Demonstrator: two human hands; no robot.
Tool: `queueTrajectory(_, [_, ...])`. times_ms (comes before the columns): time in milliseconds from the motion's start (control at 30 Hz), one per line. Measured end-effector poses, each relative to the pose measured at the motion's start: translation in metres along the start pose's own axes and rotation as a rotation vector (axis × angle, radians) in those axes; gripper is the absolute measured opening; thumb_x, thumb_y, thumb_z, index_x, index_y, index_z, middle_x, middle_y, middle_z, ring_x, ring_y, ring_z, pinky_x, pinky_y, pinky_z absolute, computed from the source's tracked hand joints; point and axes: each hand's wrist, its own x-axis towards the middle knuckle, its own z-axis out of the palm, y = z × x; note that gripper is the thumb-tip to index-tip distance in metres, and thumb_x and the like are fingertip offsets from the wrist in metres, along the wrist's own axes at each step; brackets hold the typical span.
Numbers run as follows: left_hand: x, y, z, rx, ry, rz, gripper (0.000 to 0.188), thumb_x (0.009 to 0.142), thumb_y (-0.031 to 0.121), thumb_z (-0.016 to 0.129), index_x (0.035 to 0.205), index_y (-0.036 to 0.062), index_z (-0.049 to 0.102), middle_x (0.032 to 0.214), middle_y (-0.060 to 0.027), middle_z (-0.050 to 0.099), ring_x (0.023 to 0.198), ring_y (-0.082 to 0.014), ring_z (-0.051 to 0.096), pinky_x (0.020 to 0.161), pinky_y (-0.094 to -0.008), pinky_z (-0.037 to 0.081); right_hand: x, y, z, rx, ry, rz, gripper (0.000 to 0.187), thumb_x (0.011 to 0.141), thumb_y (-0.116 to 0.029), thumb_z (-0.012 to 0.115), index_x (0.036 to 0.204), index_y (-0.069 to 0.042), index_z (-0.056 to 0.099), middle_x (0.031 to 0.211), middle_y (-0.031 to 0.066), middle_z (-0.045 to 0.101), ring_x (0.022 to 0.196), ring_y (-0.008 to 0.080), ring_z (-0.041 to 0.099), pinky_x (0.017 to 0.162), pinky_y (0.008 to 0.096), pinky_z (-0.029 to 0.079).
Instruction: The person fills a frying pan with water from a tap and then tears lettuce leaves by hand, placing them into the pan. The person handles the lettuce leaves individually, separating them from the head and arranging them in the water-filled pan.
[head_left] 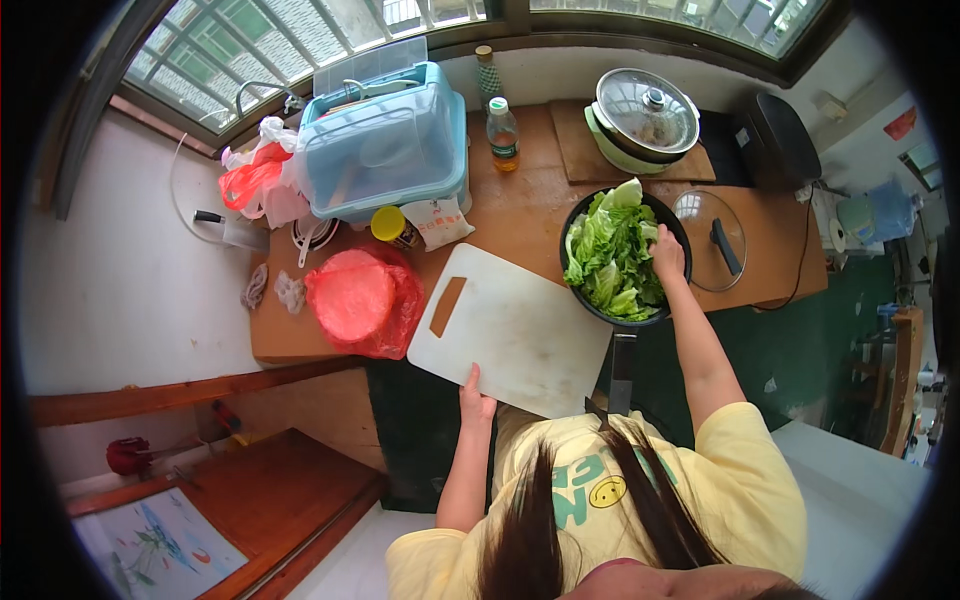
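A white cutting board (515, 325) with a handle slot tilts at the counter's front edge. My left hand (477, 402) grips its near edge, thumb on top and the other fingers hidden beneath. Torn green lettuce leaves (615, 250) heap up in a black frying pan (684, 232) to the right of the board. At the pan's right side my right hand (667, 255) is closed against the leaves, its fingertips partly hidden among them. The pan's dark handle (622, 370) points toward me.
Right of the pan lies a glass lid (708, 240). Behind stand a lidded pot (648, 115), a bottle (503, 135) and a blue storage box (385, 150). A red bag-covered bowl (355, 295), a yellow-capped jar (393, 227) and a knife (235, 230) are at left.
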Motion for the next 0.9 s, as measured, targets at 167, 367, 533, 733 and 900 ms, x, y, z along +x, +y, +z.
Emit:
queueTrajectory(167, [0.033, -0.038, -0.011, -0.097, 0.029, -0.083, 0.046, 0.089, 0.015, 0.056, 0.129, -0.0003, 0.038, 0.126, -0.014, 0.047, 0.117, -0.0299, 0.045, 0.099, -0.0456, 0.038, 0.016, 0.02, 0.0, -0.02, -0.01, -0.024, 0.027, 0.079, -0.01, 0.058, 0.101, -0.001, 0.047, 0.093, 0.0214, 0.057, 0.084, 0.0395, 0.059, 0.07, 0.0462, 0.049])
queueTrajectory(367, [0.057, -0.046, -0.016, -0.114, 0.077, -0.067, 0.044, 0.09, 0.016, 0.055, 0.127, -0.0028, 0.04, 0.124, -0.0158, 0.048, 0.113, -0.031, 0.048, 0.097, -0.0462, 0.04, 0.028, 0.03, 0.0, -0.053, 0.055, -0.069, 0.026, 0.077, -0.011, 0.059, 0.097, -0.003, 0.046, 0.093, 0.0211, 0.057, 0.081, 0.0394, 0.06, 0.066, 0.0456, 0.05])
queueTrajectory(533, [0.093, -0.037, -0.021, 0.005, 0.217, 0.082, 0.038, 0.088, 0.009, 0.056, 0.121, -0.0043, 0.046, 0.119, -0.0159, 0.052, 0.109, -0.0303, 0.051, 0.092, -0.0448, 0.043, 0.012, -0.001, 0.012, -0.01, 0.226, 0.034, 0.03, 0.076, -0.011, 0.062, 0.101, -0.004, 0.048, 0.094, 0.0178, 0.052, 0.079, 0.0376, 0.06, 0.065, 0.0451, 0.05])
queueTrajectory(733, [0.098, -0.034, 0.002, 0.314, 0.31, 0.182, 0.041, 0.086, 0.002, 0.055, 0.123, -0.0053, 0.038, 0.121, -0.0181, 0.049, 0.106, -0.0278, 0.053, 0.087, -0.042, 0.047, 0.011, 0.011, 0.007, 0.06, 0.036, 0.028, 0.03, 0.077, -0.013, 0.058, 0.106, -0.007, 0.049, 0.101, 0.0189, 0.051, 0.086, 0.0384, 0.057, 0.069, 0.0466, 0.048])
queueTrajectory(900, [0.089, -0.032, -0.002, 0.467, 0.278, 0.168, 0.063, 0.088, 0.005, 0.054, 0.135, -0.0004, 0.013, 0.131, -0.0172, 0.037, 0.113, -0.028, 0.047, 0.094, -0.0404, 0.042, 0.011, 0.005, -0.047, 0.338, 0.17, -0.044, 0.022, 0.078, -0.009, 0.054, 0.099, -0.005, 0.052, 0.094, 0.0172, 0.056, 0.088, 0.039, 0.055, 0.073, 0.0458, 0.045])
